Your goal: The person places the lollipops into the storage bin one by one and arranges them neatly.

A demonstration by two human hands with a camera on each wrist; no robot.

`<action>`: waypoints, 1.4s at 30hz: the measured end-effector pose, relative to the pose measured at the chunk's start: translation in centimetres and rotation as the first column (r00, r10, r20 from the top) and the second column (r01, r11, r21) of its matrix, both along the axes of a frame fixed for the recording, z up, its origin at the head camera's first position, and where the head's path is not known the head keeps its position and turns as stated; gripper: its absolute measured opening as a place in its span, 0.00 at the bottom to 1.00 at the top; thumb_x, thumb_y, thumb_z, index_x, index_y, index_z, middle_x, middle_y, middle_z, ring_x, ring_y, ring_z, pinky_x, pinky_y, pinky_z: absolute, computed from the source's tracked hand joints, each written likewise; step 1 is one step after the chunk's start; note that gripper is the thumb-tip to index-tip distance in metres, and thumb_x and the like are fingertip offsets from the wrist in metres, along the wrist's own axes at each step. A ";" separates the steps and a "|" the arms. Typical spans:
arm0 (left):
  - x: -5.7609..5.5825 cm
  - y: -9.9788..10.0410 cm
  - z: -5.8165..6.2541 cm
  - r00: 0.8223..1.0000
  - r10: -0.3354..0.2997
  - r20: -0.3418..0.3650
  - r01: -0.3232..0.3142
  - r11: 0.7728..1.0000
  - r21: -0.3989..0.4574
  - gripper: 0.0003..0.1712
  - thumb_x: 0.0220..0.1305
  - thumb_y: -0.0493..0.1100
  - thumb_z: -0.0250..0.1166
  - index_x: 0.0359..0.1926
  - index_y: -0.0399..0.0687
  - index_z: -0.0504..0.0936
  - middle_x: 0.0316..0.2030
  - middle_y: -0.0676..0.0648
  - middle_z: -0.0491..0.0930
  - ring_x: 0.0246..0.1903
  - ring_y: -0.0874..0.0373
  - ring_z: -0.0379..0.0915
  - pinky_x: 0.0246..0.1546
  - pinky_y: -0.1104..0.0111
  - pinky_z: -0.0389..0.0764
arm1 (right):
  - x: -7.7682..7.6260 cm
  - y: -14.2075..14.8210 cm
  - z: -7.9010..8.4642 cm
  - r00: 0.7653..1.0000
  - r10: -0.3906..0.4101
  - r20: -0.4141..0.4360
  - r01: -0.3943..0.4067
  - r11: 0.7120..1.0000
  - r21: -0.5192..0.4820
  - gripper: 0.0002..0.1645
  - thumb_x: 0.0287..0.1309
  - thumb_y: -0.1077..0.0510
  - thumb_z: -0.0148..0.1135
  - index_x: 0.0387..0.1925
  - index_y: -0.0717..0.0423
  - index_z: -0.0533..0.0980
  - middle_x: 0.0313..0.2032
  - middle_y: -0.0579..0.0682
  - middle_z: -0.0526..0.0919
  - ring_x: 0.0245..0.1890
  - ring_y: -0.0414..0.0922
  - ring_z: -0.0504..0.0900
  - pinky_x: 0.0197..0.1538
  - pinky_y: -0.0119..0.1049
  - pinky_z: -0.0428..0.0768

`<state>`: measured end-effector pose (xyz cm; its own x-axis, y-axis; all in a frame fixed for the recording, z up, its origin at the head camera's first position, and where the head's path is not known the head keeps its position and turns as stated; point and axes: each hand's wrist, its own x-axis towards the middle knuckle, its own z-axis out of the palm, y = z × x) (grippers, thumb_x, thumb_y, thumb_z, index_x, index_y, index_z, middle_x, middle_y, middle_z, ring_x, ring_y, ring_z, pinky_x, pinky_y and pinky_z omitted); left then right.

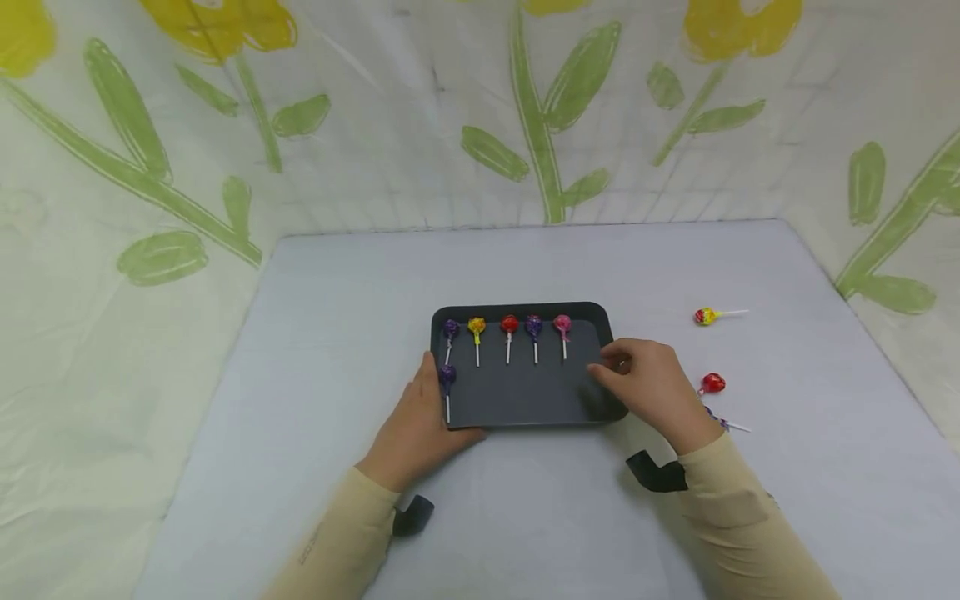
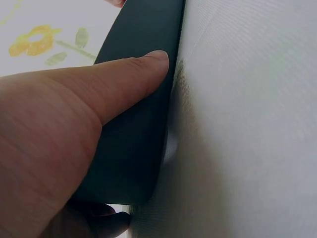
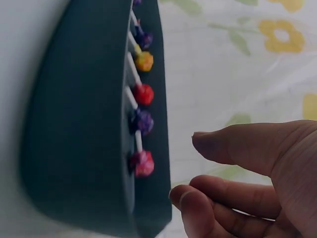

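Note:
A dark rectangular tray [image 1: 517,400] lies on the table with several wrapped lollipops in it. Five of them form a row along its far side, from a purple one [image 1: 451,328] to a pink one [image 1: 562,325]. Another purple lollipop [image 1: 447,377] sits lower at the left wall. My left hand [image 1: 420,429] holds the tray's near left corner, its thumb [image 2: 133,79] against the outer wall. Over the tray's right side is my right hand [image 1: 658,387], holding nothing, with thumb [image 3: 233,144] and fingertips apart and the fingers loosely bent.
Right of the tray, a yellow-and-red lollipop [image 1: 707,316] lies toward the back. Closer in are a red lollipop [image 1: 712,383] and a dark blue one [image 1: 723,423], both partly hidden by the right hand. A sheet with painted flowers [image 1: 540,125] hangs behind the table.

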<state>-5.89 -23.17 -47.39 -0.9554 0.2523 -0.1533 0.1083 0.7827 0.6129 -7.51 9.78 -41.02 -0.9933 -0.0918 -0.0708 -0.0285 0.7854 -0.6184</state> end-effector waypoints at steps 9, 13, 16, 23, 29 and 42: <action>0.1 0.2 0.2 1.000 -0.002 -0.003 0.002 1.000 0.012 0.81 0.54 0.70 0.77 0.83 0.35 0.31 0.83 0.33 0.44 0.81 0.39 0.48 0.77 0.50 0.59 | 0.3 2.4 -0.1 0.996 -0.077 0.045 0.077 0.997 0.022 0.21 0.66 0.50 0.71 0.52 0.62 0.84 0.47 0.60 0.88 0.43 0.53 0.85 0.36 0.39 0.80; 0.1 0.3 0.2 1.000 -0.004 -0.003 0.004 1.000 0.012 0.82 0.54 0.71 0.77 0.83 0.35 0.31 0.83 0.33 0.45 0.81 0.39 0.48 0.77 0.50 0.59 | 0.6 3.5 -0.3 0.994 -0.102 0.049 0.100 0.994 0.048 0.22 0.66 0.49 0.70 0.53 0.61 0.84 0.48 0.60 0.87 0.44 0.54 0.85 0.37 0.39 0.79; 0.1 0.3 0.2 1.000 -0.001 -0.003 0.001 1.000 0.004 0.82 0.54 0.71 0.77 0.83 0.34 0.32 0.82 0.33 0.46 0.80 0.39 0.49 0.77 0.50 0.60 | 1.0 4.6 -0.5 0.992 -0.119 0.049 0.116 0.991 0.061 0.22 0.67 0.49 0.68 0.53 0.61 0.83 0.48 0.60 0.87 0.45 0.54 0.85 0.39 0.40 0.79; 0.1 0.2 0.2 1.000 0.002 -0.011 -0.002 1.000 0.012 0.82 0.54 0.71 0.77 0.83 0.35 0.32 0.82 0.33 0.46 0.80 0.38 0.50 0.76 0.49 0.61 | 1.3 7.0 -0.6 0.981 -0.177 0.079 0.173 0.983 0.061 0.27 0.68 0.50 0.67 0.57 0.67 0.81 0.52 0.67 0.81 0.27 0.49 0.86 0.36 0.39 0.78; 0.1 0.1 0.3 1.000 0.000 -0.011 0.000 1.000 0.013 0.81 0.54 0.71 0.76 0.83 0.36 0.31 0.82 0.33 0.46 0.80 0.39 0.50 0.76 0.50 0.61 | 1.3 8.7 -0.8 0.975 -0.216 0.058 0.208 0.970 0.127 0.28 0.67 0.51 0.67 0.58 0.71 0.80 0.54 0.72 0.77 0.38 0.56 0.86 0.36 0.41 0.78; 0.2 0.2 0.3 1.000 0.006 -0.007 -0.005 1.000 0.007 0.82 0.53 0.72 0.76 0.84 0.36 0.32 0.83 0.34 0.47 0.80 0.39 0.52 0.76 0.50 0.62 | 2.6 10.8 -1.8 0.947 -0.313 0.076 0.280 0.917 0.284 0.30 0.64 0.48 0.65 0.56 0.69 0.79 0.48 0.72 0.79 0.44 0.62 0.77 0.27 0.41 0.75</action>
<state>-5.71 -22.98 -47.09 -0.9578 0.2481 -0.1454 0.1081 0.7791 0.6175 -4.87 20.53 -42.80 -0.9549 0.2438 -0.1696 0.2910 0.8824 -0.3698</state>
